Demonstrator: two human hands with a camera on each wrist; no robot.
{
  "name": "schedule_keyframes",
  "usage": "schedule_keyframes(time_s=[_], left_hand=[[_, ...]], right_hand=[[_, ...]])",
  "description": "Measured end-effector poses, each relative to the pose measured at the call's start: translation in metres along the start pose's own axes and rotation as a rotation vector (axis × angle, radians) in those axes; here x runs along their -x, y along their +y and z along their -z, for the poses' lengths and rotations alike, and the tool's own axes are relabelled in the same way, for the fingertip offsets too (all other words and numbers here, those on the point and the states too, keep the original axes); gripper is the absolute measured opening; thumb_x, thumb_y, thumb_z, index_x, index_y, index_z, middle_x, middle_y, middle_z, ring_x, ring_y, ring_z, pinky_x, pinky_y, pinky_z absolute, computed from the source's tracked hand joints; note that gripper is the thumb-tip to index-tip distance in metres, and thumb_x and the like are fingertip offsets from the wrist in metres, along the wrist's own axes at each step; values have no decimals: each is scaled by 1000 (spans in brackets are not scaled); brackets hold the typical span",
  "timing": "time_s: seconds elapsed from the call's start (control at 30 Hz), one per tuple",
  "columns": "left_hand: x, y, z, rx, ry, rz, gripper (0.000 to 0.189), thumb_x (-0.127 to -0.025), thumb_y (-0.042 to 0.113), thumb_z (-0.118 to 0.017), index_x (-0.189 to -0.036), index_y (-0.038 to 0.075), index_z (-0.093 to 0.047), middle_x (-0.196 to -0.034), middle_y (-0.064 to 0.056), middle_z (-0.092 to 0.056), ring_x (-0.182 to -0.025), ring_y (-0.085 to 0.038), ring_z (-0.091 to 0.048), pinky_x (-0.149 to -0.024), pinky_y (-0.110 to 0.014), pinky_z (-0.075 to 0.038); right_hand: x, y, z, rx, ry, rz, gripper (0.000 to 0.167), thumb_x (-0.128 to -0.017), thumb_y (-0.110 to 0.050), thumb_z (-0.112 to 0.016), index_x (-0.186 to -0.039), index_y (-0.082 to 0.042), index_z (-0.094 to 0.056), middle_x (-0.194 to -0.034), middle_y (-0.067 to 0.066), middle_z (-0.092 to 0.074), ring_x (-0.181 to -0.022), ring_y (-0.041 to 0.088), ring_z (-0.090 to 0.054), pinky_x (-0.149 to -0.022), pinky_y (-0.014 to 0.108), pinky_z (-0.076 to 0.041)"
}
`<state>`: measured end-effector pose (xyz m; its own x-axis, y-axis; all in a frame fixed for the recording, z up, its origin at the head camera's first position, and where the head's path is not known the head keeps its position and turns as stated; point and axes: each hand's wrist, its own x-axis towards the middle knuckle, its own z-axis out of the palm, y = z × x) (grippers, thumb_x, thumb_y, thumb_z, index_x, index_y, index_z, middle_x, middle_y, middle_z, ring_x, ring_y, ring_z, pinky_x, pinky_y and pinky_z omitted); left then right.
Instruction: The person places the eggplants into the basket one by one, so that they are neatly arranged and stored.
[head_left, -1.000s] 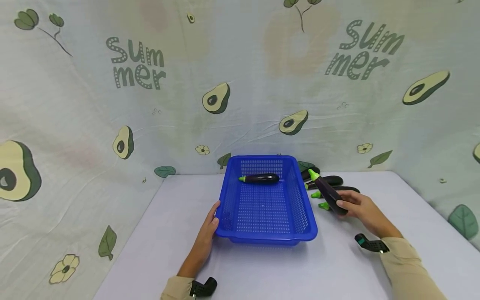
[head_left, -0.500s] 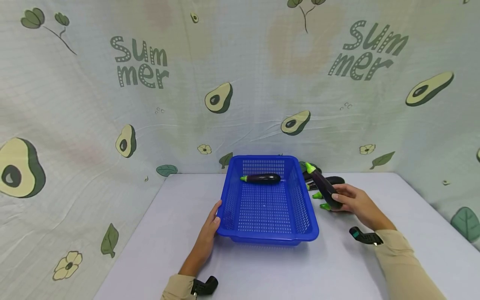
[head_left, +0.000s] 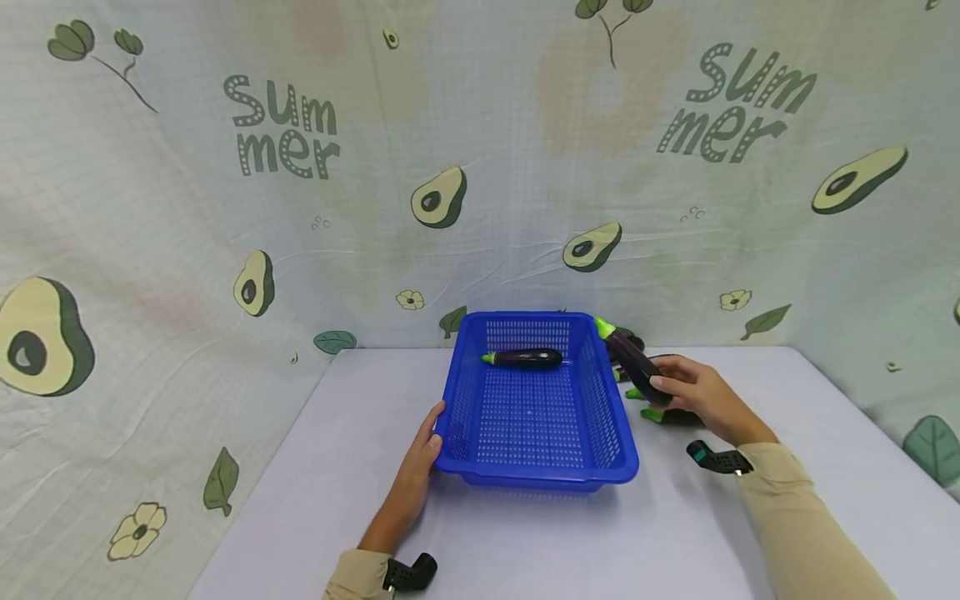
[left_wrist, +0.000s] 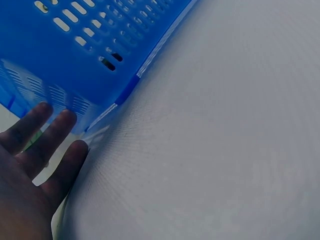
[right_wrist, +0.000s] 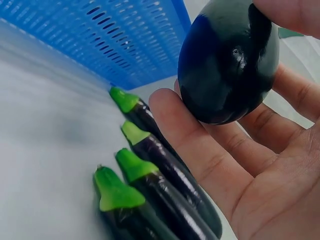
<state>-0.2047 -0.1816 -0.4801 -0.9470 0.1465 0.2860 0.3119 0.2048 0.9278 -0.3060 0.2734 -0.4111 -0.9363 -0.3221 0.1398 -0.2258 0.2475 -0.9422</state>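
My right hand (head_left: 705, 396) holds an eggplant (head_left: 633, 363) near its rounded end, thumb on one side and fingers on the other. Its green stem end points up and left, overlapping the right rim of the blue plastic basket (head_left: 542, 477) in the head view. The right wrist view shows the eggplant's blunt dark end (right_wrist: 227, 75) in front of the palm. Inside the basket, towards the back, lies another eggplant (head_left: 525, 358). My left hand (head_left: 411, 479) touches the basket's left side with extended fingers (left_wrist: 62, 125).
To the basket's right, several eggplants (right_wrist: 162, 187) lie in a row on the white table (head_left: 555, 550), green stems towards the basket and partly hidden by the right hand in the head view. Behind the table hangs a printed cloth (head_left: 495, 108).
My right hand has carried its eggplant left and slightly up, from over the row to the basket's right rim. My left hand stays on the basket.
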Motion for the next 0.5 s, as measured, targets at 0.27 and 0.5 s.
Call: schedule_keyframes(time_s=[0.27,0.5], left_hand=[[-1,1,1,-1,-1,-9,53,-109,36,-30,-161,28,-22,-166,-3,-17,-152,-30,-12,-118,-61,-9],[-1,1,0,1,-2,10,54,-108,39,-31,-161,30,-21,-166,-2,-16,-152,-31,-12,-118,-62,-9]], right_hand=[[-10,-15,-4,31,-17,10,55,-102,-25,-61,-142,9,-42,-131,33,-52,-100,21,-68,-82,37,-58],[-20,-17,-6,41,-27,13,55,-101,-28,-62,-141,5,-46,-131,29,-54,-101,22,-68,-84,44,-58]])
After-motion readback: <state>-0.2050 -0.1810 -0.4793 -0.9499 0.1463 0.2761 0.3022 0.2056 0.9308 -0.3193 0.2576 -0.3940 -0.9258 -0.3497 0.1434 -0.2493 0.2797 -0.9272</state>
